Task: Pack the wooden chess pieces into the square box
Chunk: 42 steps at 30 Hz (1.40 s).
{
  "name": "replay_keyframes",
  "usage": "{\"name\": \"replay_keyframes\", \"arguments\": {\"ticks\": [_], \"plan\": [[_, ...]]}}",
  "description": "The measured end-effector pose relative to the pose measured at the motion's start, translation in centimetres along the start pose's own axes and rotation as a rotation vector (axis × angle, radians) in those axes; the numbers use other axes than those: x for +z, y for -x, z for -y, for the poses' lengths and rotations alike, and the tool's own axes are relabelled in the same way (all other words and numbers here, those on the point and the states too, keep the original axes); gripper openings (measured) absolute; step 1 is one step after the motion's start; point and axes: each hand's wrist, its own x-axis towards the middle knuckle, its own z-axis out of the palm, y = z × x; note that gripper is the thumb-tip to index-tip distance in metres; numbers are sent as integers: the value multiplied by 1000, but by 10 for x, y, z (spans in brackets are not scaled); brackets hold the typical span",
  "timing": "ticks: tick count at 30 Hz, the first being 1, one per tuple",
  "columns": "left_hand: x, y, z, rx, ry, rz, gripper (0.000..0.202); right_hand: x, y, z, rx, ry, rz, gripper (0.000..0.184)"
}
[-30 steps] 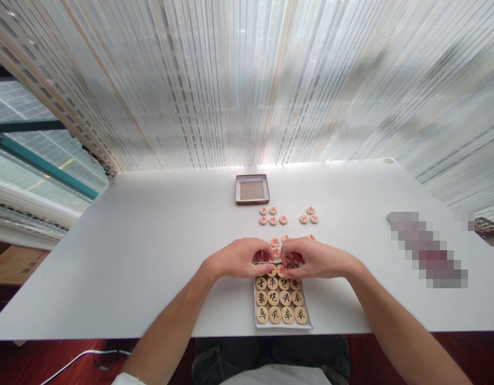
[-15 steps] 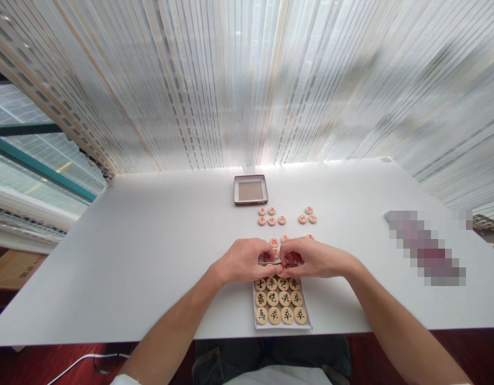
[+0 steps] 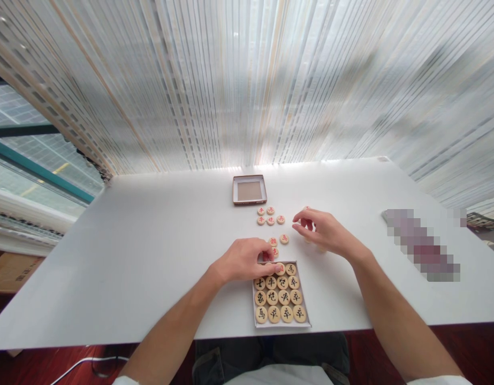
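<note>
A shallow white tray (image 3: 281,324) at the table's near edge holds several round wooden chess pieces (image 3: 277,298) with black characters, and red ones in its far row. My left hand (image 3: 247,259) rests at the tray's far left corner, fingers curled onto a piece there. My right hand (image 3: 321,230) hovers farther out over a small group of red-marked pieces (image 3: 306,211), fingers bent and slightly apart; whether it holds one I cannot make out. More red-marked pieces lie loose between the hands (image 3: 284,239) and in a cluster (image 3: 270,216) beyond.
A small brown-rimmed box lid (image 3: 249,190) sits at the far middle of the white table (image 3: 150,256). A blurred-out object (image 3: 421,243) lies at the right. Striped curtains hang behind the table. A cable runs on the floor at lower left.
My right hand has left the tray's far edge and reached out to the right group of loose pieces. The tray's far row is now uncovered. My left hand stays at the tray corner.
</note>
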Motion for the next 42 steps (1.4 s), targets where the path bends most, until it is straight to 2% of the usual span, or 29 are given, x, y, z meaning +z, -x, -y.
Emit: {"name": "replay_keyframes", "arguments": {"ticks": [7, 11, 14, 19, 24, 28, 42], "plan": [[0, 1, 1, -11, -24, -1, 37, 16, 2, 6, -122, -34, 133, 24], [-1, 1, 1, -6, -23, 12, 37, 20, 2, 5, -108, -3, 164, 30], [-1, 1, 1, 4, -15, 3, 34, 20, 1, 4, -86, 16, 179, 27], [0, 1, 2, 6, -7, 1, 33, 21, 1, 6, -88, 42, 155, 21], [0, 1, 1, 3, -4, 4, 34, 21, 1, 6, -110, 67, 58, 17], [0, 0, 1, 7, -5, 2, 32, 18, 1, 8, -134, 57, 33, 15], [0, 0, 1, 3, -18, -7, 34, 20, 1, 14, -121, -184, 7, 16]]}}
